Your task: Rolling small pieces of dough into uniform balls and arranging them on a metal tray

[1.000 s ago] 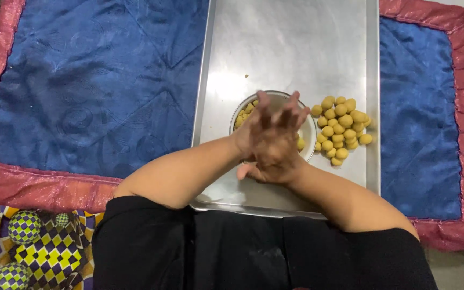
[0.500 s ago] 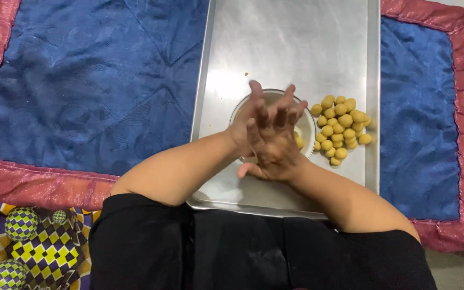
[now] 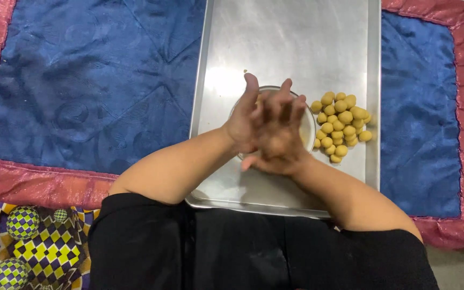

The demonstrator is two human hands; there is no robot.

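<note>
Both palms slid: left hand (image 3: 245, 121) fingers now straight, flat on right hand (image 3: 280, 142); contents unseen. Risk: dough (if any) drops past bowl (image 3: 308, 124), scatters balls (image 3: 340, 126).

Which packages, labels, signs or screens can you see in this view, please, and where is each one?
None: no package, label, sign or screen is in view.
What is there instead:
Metal tray: centre, rectangular, silver.
Bowl: on the tray, round, mostly hidden under the hands.
Dough balls: right of the bowl, small, yellow, clustered.
Left hand and right hand: pressed together over the bowl.
</note>
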